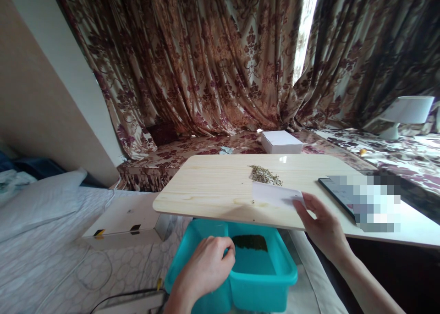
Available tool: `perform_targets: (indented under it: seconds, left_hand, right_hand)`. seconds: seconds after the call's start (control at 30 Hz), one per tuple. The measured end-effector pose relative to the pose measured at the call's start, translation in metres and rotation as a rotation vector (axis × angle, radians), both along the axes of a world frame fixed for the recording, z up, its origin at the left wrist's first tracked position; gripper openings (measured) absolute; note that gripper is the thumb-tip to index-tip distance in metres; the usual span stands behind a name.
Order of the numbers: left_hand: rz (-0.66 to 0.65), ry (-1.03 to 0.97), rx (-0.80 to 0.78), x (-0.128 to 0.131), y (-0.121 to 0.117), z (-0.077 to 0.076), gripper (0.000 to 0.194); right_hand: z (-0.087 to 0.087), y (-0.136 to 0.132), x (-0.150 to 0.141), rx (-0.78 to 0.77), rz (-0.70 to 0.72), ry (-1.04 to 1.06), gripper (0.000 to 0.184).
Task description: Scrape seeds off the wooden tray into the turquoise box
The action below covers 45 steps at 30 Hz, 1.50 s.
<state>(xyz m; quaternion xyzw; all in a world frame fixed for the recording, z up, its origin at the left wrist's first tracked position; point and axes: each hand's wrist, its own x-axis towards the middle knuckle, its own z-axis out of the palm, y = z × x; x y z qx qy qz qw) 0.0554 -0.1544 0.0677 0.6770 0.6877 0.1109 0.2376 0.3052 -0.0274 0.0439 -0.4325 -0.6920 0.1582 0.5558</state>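
Note:
A white card [275, 194] is pinched at its right end by my right hand [319, 222], low over the wooden tabletop. Just beyond the card lies a loose pile of small greenish grains [264, 174], with a few strays on the near side. Below the table's front edge is a teal divided bin [292, 277]. Its right compartment holds a layer of dark green grains [250, 242]. Above the bin's divider my left hand [213, 259] is closed with curled fingers. Whatever it may hold, or whether it touches the divider, is hidden.
The pale wooden table [206, 181] spans the middle. A tablet-like device [338, 197], partly pixelated, lies on its right side. Behind stands a white box [282, 142]; a larger white carton [125, 220] rests on the bed at left. Cables run across the bedding.

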Motion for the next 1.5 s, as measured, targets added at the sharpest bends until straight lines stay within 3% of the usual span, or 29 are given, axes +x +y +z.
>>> perform_targets:
  seconds: [0.33, 0.87, 1.0, 1.17, 1.27, 1.5]
  left_hand:
    - [0.004, -0.005, 0.002, -0.001, -0.001, 0.000, 0.027]
    - [0.005, -0.010, 0.013, -0.001, -0.001, -0.001, 0.029]
    - [0.009, -0.016, 0.014, 0.002, -0.001, 0.002, 0.029]
    - [0.007, 0.003, 0.002, 0.014, 0.000, 0.007, 0.030]
    - [-0.030, 0.017, -0.021, 0.029, 0.002, 0.013, 0.030]
    - [-0.111, 0.020, -0.043, 0.050, 0.005, 0.015, 0.030]
  right_hand:
    - [-0.011, 0.003, -0.005, 0.027, 0.006, -0.094, 0.022]
    - [-0.008, -0.040, 0.010, -0.136, 0.239, 0.071, 0.023]
    - [0.000, -0.033, 0.006, -0.105, 0.154, 0.136, 0.024]
    - [0.007, -0.005, 0.007, -0.017, 0.019, 0.162, 0.030]
    - [0.004, 0.013, 0.018, 0.049, -0.096, 0.109, 0.031]
    - [-0.002, 0.032, 0.024, 0.064, -0.181, -0.049, 0.033]
